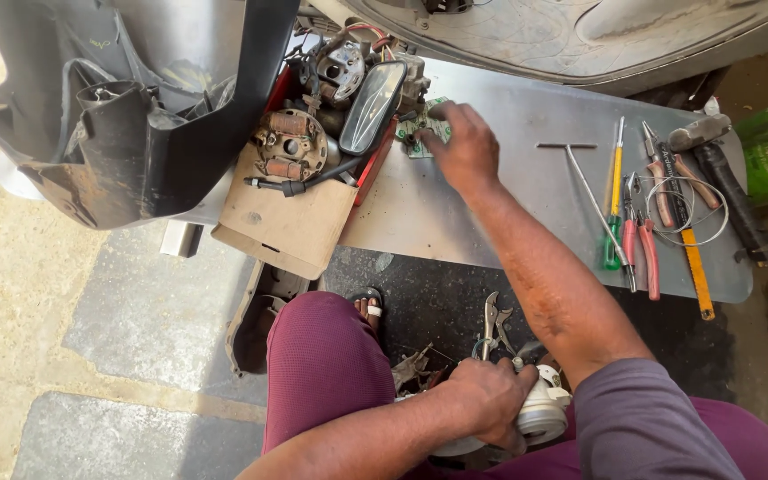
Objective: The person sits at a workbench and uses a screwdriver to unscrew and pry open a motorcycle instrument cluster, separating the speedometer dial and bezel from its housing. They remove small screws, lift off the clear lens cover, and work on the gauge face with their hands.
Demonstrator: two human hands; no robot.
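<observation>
- The right hand [466, 147] is stretched far out over the grey metal sheet [508, 196]. Its fingers are bent down onto a small green and white part [421, 133] that lies flat on the sheet.
- The fingertips touch that small part, but I cannot tell if they grip it or just press on it.
- The small part sits at the far left edge of the sheet, just ahead of the fingers and a bit to their left. It is right beside the black mirror [372, 105] and the cardboard box [288, 218] full of engine bits.
- The left hand [484, 400] is down low, on the near side of the sheet, close to the lap. Its fingers are curled tight around a round white part [540, 411] and hold it firmly.
- The right hand is much nearer to the small part; the left hand is well apart from it.
- On the right side of the sheet lie tools in a row, their long sides pointing toward the person: a T-shaped wrench [590, 191], a green and yellow screwdriver [615, 200], red pliers [642, 240] and a hammer [722, 182].
- Silver locking pliers [491, 324] lie on the dark ground just below the sheet.
</observation>
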